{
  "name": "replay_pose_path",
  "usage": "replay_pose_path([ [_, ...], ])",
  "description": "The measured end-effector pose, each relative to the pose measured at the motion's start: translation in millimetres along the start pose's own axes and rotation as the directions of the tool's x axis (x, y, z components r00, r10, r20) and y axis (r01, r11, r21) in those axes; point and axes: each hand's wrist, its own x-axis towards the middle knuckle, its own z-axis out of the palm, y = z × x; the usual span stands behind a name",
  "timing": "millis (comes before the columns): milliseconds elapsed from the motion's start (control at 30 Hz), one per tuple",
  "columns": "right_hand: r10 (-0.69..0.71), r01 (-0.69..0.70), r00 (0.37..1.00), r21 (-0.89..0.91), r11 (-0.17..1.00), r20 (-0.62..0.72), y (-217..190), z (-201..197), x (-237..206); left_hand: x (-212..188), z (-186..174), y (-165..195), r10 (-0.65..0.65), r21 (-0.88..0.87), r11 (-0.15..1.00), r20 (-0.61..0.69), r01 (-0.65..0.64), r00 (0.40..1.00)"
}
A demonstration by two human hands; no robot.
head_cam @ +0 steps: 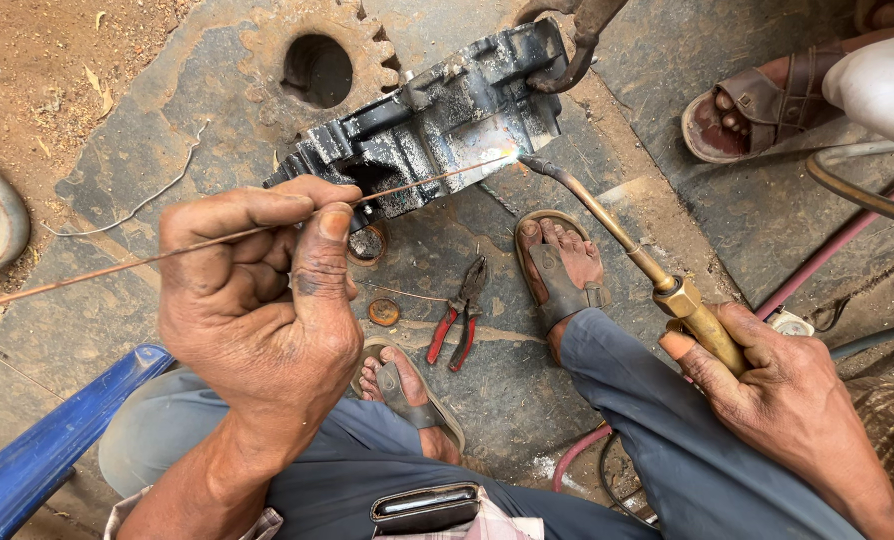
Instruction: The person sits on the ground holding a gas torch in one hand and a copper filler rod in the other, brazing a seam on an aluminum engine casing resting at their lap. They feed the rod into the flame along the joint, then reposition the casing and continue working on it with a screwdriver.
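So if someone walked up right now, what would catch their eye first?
Probably the bright flame at top centre, where the brass torch from the right hand meets the dark metal casting. Next, the left hand in the foreground, pinching a thin copper-coloured filler rod aimed at that spot. Red-handled pliers lie between the feet.

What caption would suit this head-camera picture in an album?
Left hand feeds a thin rod to the flame of a brass torch held by the right hand on a dark metal casting.

pliers: [459,312] red-handled, on the stained ground between the sandalled feet
gear: [315,62] rusty, lying flat behind the casting
hoses: [847,215] at right
sandal: [752,110] another person's, top right
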Motion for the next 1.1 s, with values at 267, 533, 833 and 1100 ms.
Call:
replay_pose_path([
  [267, -0.030, 0.031, 0.999, 0.029, 0.999, -0.027, -1.6, -1.0, 0.1, 0.2, -0.4, 0.4, 0.004, -0.007, 1.000, -0.002, -0.004, 1.000],
  [533, -0.030, 0.030, 0.999, 0.016, 0.999, -0.010, 3.2, 0.4, 1.1, -0.4, 2.2, -0.4, 0.001, -0.020, 1.000, 0.002, -0.001, 1.000],
  [833, 0.005, -0.006, 1.000, 0.016, 1.000, 0.012, 5.4, 1.3, -0.2, -1.6, -0.9, -1.8, -0.005, -0.015, 1.000, -0.010, 0.005, 1.000],
  [1100, -0.026, 0.026, 1.000, 0.008, 1.000, -0.002, 8.1, 1.3, 0.5, -2.1, -1.9, -0.9, -0.005, 0.000, 1.000, -0.013, 0.005, 1.000],
])
